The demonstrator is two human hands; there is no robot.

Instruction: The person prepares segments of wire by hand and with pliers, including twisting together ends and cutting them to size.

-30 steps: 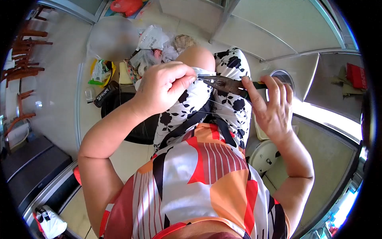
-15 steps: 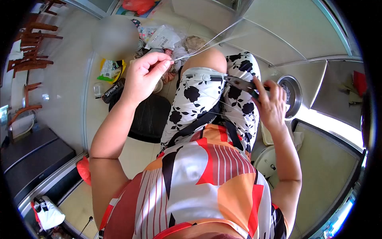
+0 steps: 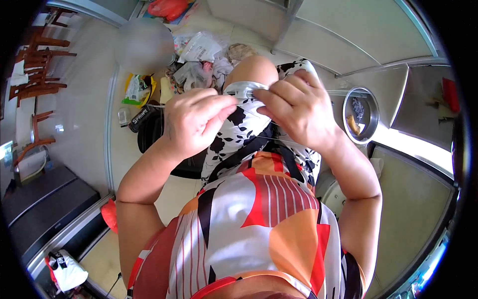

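Observation:
My left hand [image 3: 196,119] pinches a thin wire [image 3: 244,103] between thumb and forefinger, above my lap. Facing it, my right hand [image 3: 296,107] has its fingertips pressed together at the wire's other side. The fingertips of the two hands are a short way apart. Below them lie the floral trousers [image 3: 239,124], black on white, with the cuff pulled up to the bare knee. More thin strands cross the lap. The pliers cannot be made out in this view.
A metal bowl [image 3: 361,115] stands on the right. Plastic bags [image 3: 199,47] and crumpled cloths lie beyond the knee. A black bottle [image 3: 142,117], a yellow packet [image 3: 138,89] and a dark seat [image 3: 186,167] are at the left. Cabinets [image 3: 348,35] line the upper right.
My left hand drew the wire away from the knee, then came back over the lap. My right hand, earlier holding pliers, has moved left to the wire, and the pliers no longer show.

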